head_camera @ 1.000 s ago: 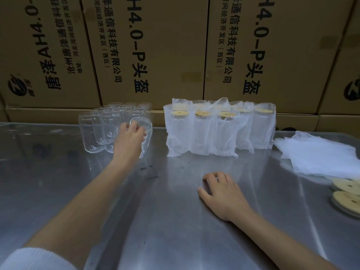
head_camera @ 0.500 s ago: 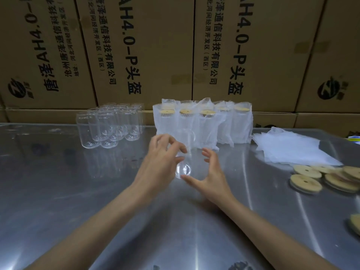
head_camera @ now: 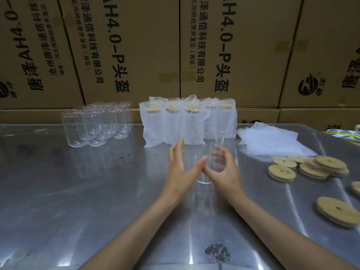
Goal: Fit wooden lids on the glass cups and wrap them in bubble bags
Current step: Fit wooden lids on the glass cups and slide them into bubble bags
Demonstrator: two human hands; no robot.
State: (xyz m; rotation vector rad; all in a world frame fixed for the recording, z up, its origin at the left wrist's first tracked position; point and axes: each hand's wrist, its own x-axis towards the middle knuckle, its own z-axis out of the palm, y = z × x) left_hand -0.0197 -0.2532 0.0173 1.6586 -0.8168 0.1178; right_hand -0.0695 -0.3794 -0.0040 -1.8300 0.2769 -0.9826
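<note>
While a bare glass cup (head_camera: 204, 168) stands upright on the steel table (head_camera: 78, 191), both hands flank it at the centre.

Going left to right: the unlidded glasses (head_camera: 95, 123) wait in a cluster at the far left, probably kept there as stock within reach. The wrapped cups (head_camera: 187, 121), lids on and standing in bubble bags, line the back, out of the working space. The left hand (head_camera: 179, 168) has its fingers straight and spread, seemingly letting go beside the cup, while the right hand (head_camera: 224, 170) curls its fingers and thumb round the glass, likely steadying it for lidding. Flat bubble bags (head_camera: 270, 139) lie stacked further right, and loose wooden lids (head_camera: 311, 166) are scattered nearest the right hand, which I judge should fetch one next.
</note>
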